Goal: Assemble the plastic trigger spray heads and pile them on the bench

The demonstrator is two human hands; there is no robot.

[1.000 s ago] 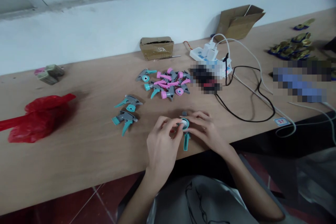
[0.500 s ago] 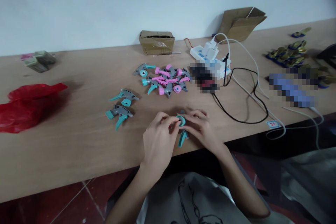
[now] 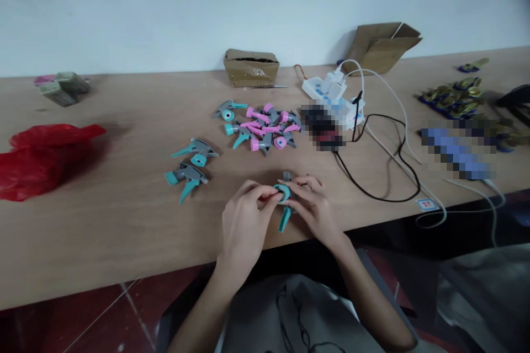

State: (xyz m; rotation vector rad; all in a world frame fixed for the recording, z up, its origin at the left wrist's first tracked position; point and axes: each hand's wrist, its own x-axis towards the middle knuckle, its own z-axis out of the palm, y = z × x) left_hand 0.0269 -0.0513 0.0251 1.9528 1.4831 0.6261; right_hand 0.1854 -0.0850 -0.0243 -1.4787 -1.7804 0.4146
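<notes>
Near the table's front edge, my right hand (image 3: 313, 204) grips a grey and teal trigger sprayer head (image 3: 285, 218), its teal trigger pointing toward me. The open end of its round teal collar (image 3: 283, 190) faces up and to the left. My left hand (image 3: 248, 220) is closed in a pinch at the collar's mouth, thumb and forefinger together; what lies between the tips is too small to make out. Left of my hands lie two more teal trigger sprayer heads (image 3: 188, 176). Further back is a pile of pink and teal sprayer heads (image 3: 265, 128).
A red plastic bag (image 3: 41, 160) lies at left. Along the wall stand a small cardboard box (image 3: 252, 70) and an open carton (image 3: 376, 49). A power strip (image 3: 314, 87), a black cable (image 3: 383, 198) and white cables occupy the right, with gold and blue parts (image 3: 449, 100) beyond.
The camera view has shifted slightly. Both hands stay on the sprayer head, and the left fingertips are still at its collar, which looks turned a little more to the left.
</notes>
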